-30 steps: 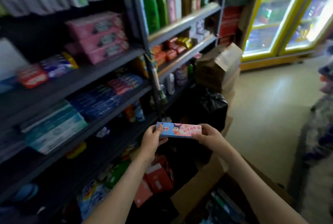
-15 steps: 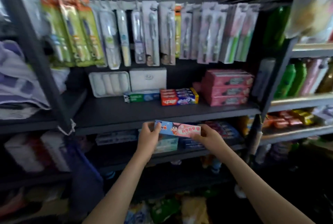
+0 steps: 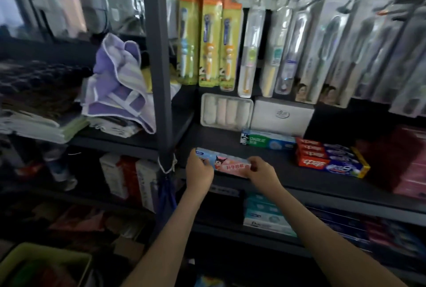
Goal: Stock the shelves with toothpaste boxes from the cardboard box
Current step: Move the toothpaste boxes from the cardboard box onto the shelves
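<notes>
The toothpaste box (image 3: pixel 227 165) looks like a light, stiff little carton, easy to crush if squeezed in the middle, so the short ends are the sensible place to hold it, and that is where the person has it. It is long and slim, pale blue at one end running to pink at the other, with a cartoon character and some printed characters on the face. The left hand (image 3: pixel 199 168) pinches the blue end and the right hand (image 3: pixel 261 172) pinches the pink end, fingers closed on the carton. The box lies level near the front left part of the dark shelf (image 3: pixel 288 172); whether it rests on the board or hovers just above it I cannot tell. Further back and to the right sits a green and blue toothpaste box (image 3: pixel 268 141), and beside that a stack of red and blue boxes (image 3: pixel 329 158). Toothbrush packs (image 3: pixel 209 37) hang above on hooks, and folded towels (image 3: pixel 117 88) fill the next bay left.
</notes>
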